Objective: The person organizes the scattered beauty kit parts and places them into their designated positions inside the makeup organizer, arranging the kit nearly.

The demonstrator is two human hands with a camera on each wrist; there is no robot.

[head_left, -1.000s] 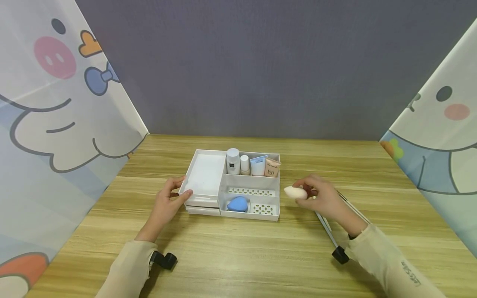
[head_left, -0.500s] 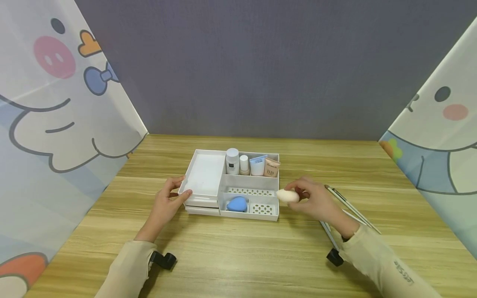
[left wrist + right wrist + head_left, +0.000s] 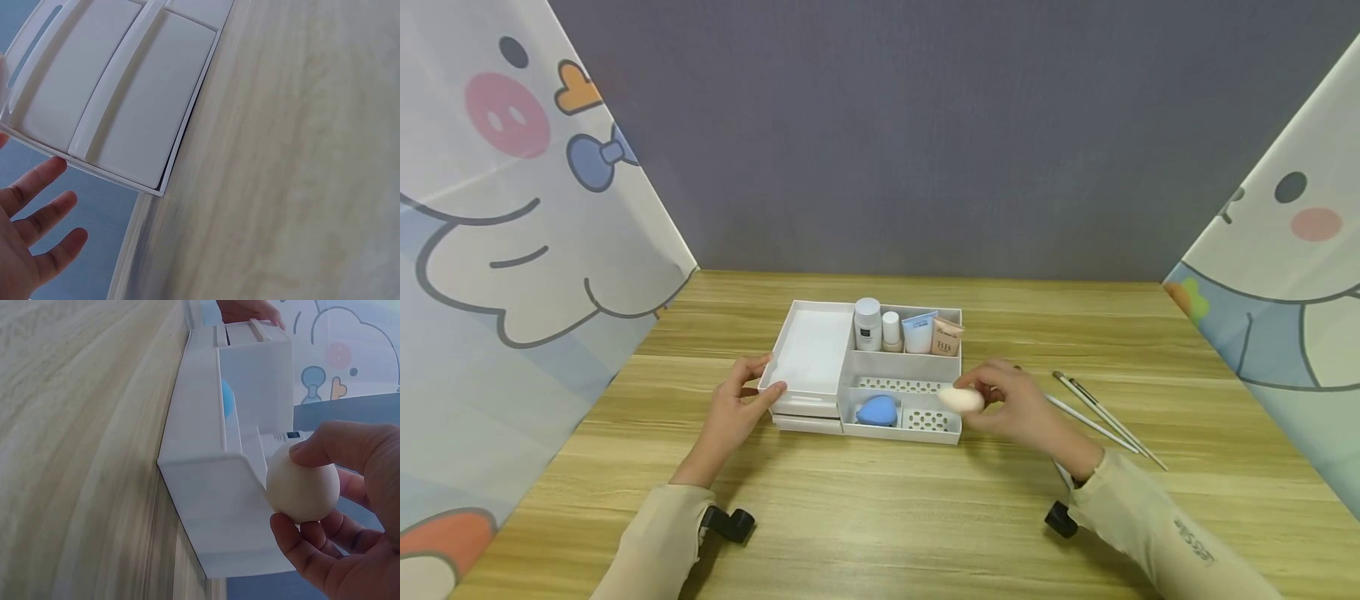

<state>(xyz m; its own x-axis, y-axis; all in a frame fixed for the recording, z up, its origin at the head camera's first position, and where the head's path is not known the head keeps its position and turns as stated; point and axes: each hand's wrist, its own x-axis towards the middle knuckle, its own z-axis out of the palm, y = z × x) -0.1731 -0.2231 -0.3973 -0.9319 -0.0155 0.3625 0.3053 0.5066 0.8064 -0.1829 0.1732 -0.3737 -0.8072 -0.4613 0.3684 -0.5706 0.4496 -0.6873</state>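
Observation:
A white makeup organizer stands on the table. My left hand holds its front left corner, the thumb near the front rim and other fingers at the left side; in the left wrist view fingers spread below the drawers. My right hand pinches a cream makeup sponge between thumb and fingertips, above the organizer's front right compartments. In the right wrist view the sponge is beside the organizer's white side wall. A blue makeup sponge lies in the front middle compartment.
In the back compartment stand a white bottle, a small white-capped bottle, a blue-white tube and a beige BB tube. Several makeup brushes lie on the table to the right, partly under my right forearm.
My right hand has moved left with the cream sponge, from beside the organizer to over its right compartments, uncovering more of the brushes. My left hand stays at the corner.

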